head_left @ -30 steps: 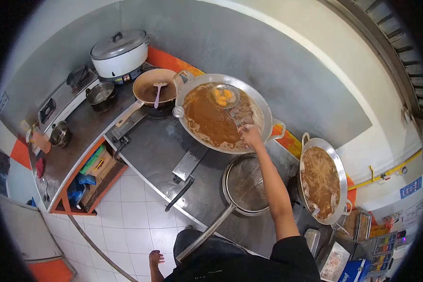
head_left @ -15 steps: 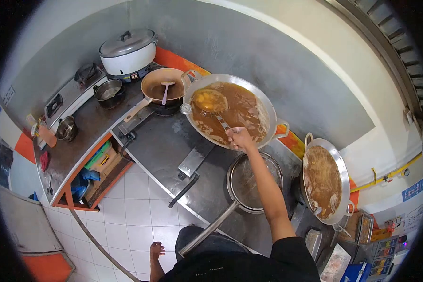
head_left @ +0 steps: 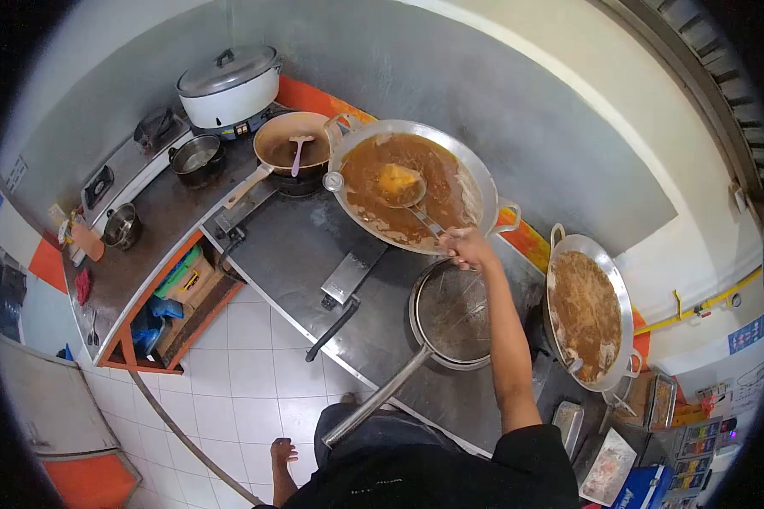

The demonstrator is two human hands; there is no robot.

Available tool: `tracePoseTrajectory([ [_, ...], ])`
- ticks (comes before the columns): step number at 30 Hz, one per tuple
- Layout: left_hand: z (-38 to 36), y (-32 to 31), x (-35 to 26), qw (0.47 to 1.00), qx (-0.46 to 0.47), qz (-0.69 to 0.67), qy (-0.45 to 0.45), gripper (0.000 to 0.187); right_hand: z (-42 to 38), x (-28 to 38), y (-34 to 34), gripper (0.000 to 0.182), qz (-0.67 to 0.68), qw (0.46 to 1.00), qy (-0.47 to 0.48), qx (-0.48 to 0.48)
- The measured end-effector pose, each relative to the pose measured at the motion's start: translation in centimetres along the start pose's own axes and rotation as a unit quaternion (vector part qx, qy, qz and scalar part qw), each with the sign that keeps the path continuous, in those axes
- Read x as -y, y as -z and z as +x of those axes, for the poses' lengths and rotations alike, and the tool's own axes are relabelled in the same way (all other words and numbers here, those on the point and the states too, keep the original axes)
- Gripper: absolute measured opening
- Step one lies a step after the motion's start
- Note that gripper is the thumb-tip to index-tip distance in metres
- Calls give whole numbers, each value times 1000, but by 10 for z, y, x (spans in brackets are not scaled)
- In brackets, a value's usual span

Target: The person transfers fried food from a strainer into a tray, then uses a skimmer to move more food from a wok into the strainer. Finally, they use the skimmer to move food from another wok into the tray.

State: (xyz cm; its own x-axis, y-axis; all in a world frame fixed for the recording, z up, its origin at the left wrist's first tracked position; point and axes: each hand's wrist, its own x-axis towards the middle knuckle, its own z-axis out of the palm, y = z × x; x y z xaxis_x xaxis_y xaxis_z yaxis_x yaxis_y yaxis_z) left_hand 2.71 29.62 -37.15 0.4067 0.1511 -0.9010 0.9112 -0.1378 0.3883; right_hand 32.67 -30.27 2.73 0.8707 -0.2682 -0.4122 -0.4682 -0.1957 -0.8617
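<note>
Right hand [head_left: 467, 248] grips the long-handled silver metal skimmer [head_left: 428, 221], bowl toward upper left; left hand [head_left: 284, 452], lower centre, hangs loosely spread.

Skimmer [head_left: 428, 221] partly hidden by right hand [head_left: 468, 247]

A black short-sleeved top [head_left: 433, 475] is worn, its right sleeve [head_left: 530, 450] cut above the elbow and its front crossed by a short row of pale markings [head_left: 378, 486] — too small to be read. Dark trousers [head_left: 335, 424], grey-blue in tone, are partly shown beneath it. Both the right hand [head_left: 469, 248] and left hand [head_left: 283, 452] are bare — each forearm likewise uncovered.
</note>
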Motion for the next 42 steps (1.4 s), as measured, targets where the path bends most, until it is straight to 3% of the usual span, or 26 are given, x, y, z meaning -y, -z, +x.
tracePoseTrajectory([
  [3,-1,-1,-7,996,2,-81,-30,27,1,-5,8,11,21,1000,-12,1],
  [7,-5,-2,-13,996,63,-40,-40,27,8,-3,-15,11,-15,1000,27,0],
  [9,-11,4,-24,997,44,-18,-54,30,7,-12,-3,12,61,998,15,29],
  [12,-27,-11,-14,991,-11,-103,-90,34,21,-29,-8,13,83,995,44,20],
  [13,-28,-15,-2,991,-18,-92,-96,32,22,-29,-15,15,91,994,61,14],
  [15,0,-8,43,987,55,-148,-42,29,6,-28,-15,17,108,992,62,12],
  [17,-21,-19,64,992,22,-116,-44,27,-3,-37,6,17,50,993,94,57],
  [21,-74,-38,97,993,-28,-116,-27,36,-10,-33,22,14,47,997,61,22],
  [22,-82,-39,104,993,-33,-114,-26,36,0,-37,13,17,12,996,91,18],
  [25,-106,-32,122,997,-41,-72,-3,37,-1,-42,-1,20,64,992,103,22],
  [28,-132,-32,141,981,-85,-141,-103,40,-21,-46,24,20,69,992,91,59],
  [31,-141,-33,161,982,-88,-155,-56,39,-9,-62,18,20,107,988,89,64],
  [33,-143,-30,176,989,-78,-120,-32,39,-13,-59,-1,14,26,994,105,27],
  [35,-147,-20,195,980,-14,-102,-168,39,-34,-54,7,15,10,994,109,26],
  [36,-126,-24,177,992,-79,-97,-23,39,-42,-51,19,15,6,996,88,19],
  [39,-135,-33,180,980,-94,-160,-76,38,-30,-57,18,13,2,997,73,-8],
  [41,-119,-32,190,994,-25,-99,-38,38,-30,-52,-2,8,-212,963,157,-53],
  [42,-120,-31,191,996,-16,-80,-45,38,-56,-40,-4,12,-205,967,122,-87],
])
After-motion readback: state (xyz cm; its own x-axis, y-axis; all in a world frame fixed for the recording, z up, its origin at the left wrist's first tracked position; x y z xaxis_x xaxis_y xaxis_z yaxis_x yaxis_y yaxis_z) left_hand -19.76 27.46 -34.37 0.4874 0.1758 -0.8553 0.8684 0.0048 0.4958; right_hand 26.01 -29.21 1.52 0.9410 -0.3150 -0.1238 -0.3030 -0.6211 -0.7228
